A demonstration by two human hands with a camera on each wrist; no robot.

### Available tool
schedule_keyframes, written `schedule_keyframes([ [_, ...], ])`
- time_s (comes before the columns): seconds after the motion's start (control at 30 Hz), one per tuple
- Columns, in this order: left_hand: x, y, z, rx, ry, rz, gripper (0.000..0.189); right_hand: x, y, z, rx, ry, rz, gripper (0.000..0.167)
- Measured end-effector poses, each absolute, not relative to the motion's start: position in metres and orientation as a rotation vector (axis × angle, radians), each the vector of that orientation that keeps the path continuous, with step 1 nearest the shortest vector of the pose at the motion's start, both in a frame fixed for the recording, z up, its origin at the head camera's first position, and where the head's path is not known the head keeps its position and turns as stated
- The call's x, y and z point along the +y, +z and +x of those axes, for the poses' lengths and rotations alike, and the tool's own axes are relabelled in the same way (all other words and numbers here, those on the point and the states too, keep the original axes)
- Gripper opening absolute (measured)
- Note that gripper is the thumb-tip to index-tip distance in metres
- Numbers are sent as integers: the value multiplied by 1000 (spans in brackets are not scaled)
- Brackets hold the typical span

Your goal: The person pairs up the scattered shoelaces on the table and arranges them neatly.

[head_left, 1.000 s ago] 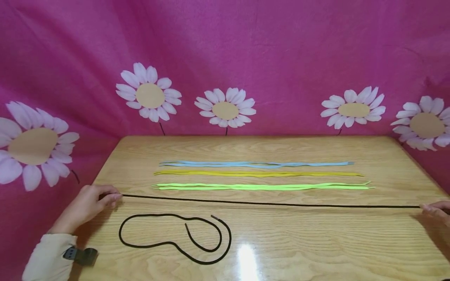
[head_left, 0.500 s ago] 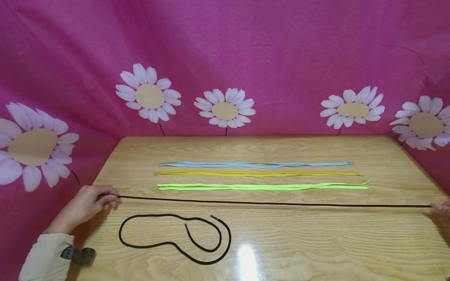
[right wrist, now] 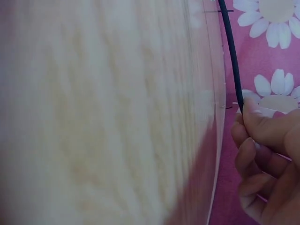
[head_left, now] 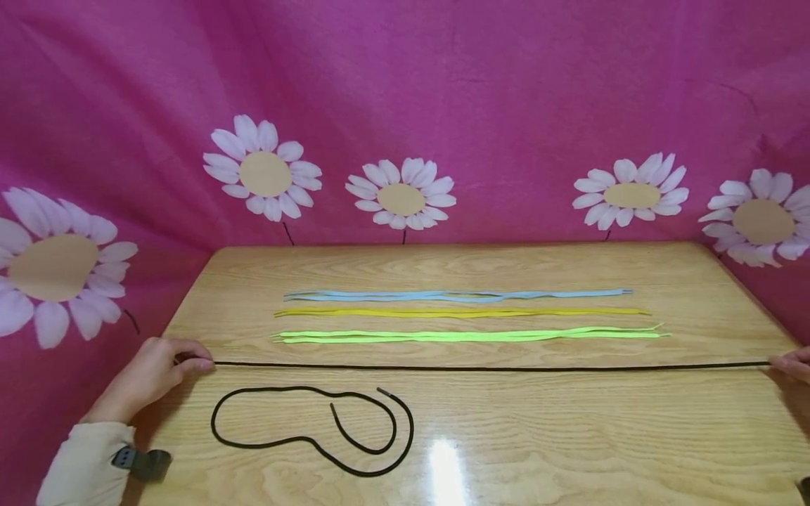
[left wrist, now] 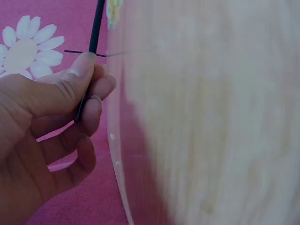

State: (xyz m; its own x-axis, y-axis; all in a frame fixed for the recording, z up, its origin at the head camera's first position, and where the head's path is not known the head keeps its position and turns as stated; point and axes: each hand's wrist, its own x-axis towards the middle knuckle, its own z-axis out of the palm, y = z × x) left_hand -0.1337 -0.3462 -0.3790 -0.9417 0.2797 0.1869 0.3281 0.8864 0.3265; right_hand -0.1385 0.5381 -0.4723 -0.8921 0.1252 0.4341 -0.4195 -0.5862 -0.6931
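Observation:
A black shoelace (head_left: 481,368) is stretched straight across the table in the head view. My left hand (head_left: 171,365) pinches one end between thumb and forefinger; in the left wrist view the lace's tip (left wrist: 80,112) pokes out below the left hand (left wrist: 56,103). At the right edge my right hand (head_left: 794,364), partly out of the head view, pinches the other end. The right wrist view has the right hand (right wrist: 269,150) with thumb and finger on the lace (right wrist: 233,56). A second black shoelace (head_left: 266,445) lies in loose loops nearer the front left.
Beyond the stretched lace, flat light blue laces (head_left: 405,296), yellow laces (head_left: 455,312) and neon green laces (head_left: 468,337) lie in rows on the wooden table (head_left: 569,436). A magenta cloth (head_left: 506,105) with printed daisies hangs behind and at the sides.
The lace's left end has come slightly nearer the front, and its right end slightly farther back. The right hand moved outward, then a little back in. The laces on the table have stayed put.

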Motion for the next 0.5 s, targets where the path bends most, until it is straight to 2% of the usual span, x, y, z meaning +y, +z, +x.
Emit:
schedule_keyframes([
  [0.17, -345, -382, -136, -2951, -522, -471, 10, 538, -472, -141, -1305, 2412, 328, 39],
  [0.23, -345, -383, -138, -2969, -498, -490, 11, 543, -473, -143, -1514, 2247, 200, 38],
  [0.37, -344, -386, -140, -3007, -468, -518, 13, 555, -470, -146, -2167, 1584, -132, 43],
  [0.5, -344, -387, -140, -3025, -472, -514, 15, 565, -467, -147, -2439, 1187, -196, 46],
])
